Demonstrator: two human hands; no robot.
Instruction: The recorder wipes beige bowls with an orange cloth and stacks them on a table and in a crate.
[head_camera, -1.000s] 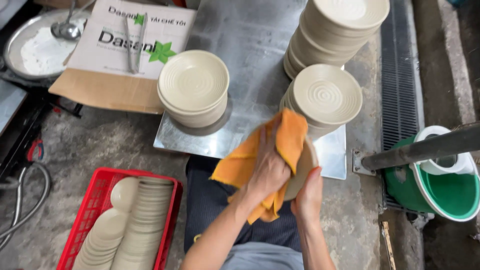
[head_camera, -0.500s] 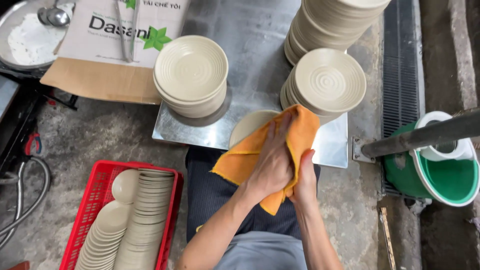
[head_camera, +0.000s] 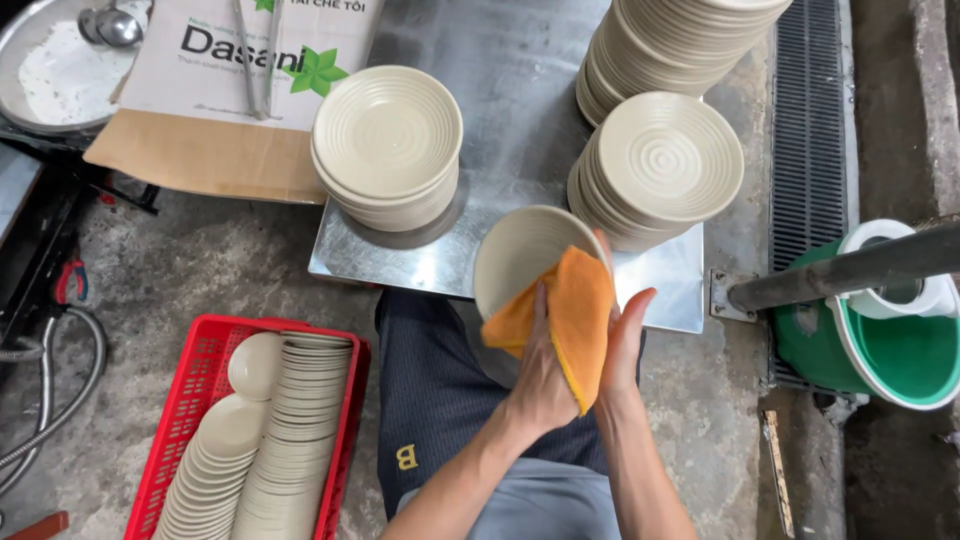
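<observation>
My left hand (head_camera: 543, 372) presses an orange cloth (head_camera: 570, 315) against the lower edge of a cream ribbed bowl (head_camera: 520, 255). The bowl is tilted, its inside facing up and left, held over my lap just in front of the steel tray (head_camera: 500, 110). My right hand (head_camera: 625, 335) holds the bowl's right rim from behind, with fingers partly hidden under the cloth. A stack of matching bowls (head_camera: 665, 165) stands right behind the held bowl. A shorter stack (head_camera: 388, 145) stands to its left.
A taller bowl stack (head_camera: 680, 40) stands at the back right of the tray. A red crate (head_camera: 180, 420) of upright cream plates sits on the floor at my left. A green bucket (head_camera: 880, 350), a dark pipe (head_camera: 840, 270) and a drain grate (head_camera: 805, 110) are at the right. A cardboard box (head_camera: 215, 90) and a metal basin (head_camera: 50, 70) are back left.
The bowl has turned so its inside shows. The cloth, which draped over most of it, has slid to the lower right edge with my left hand.
</observation>
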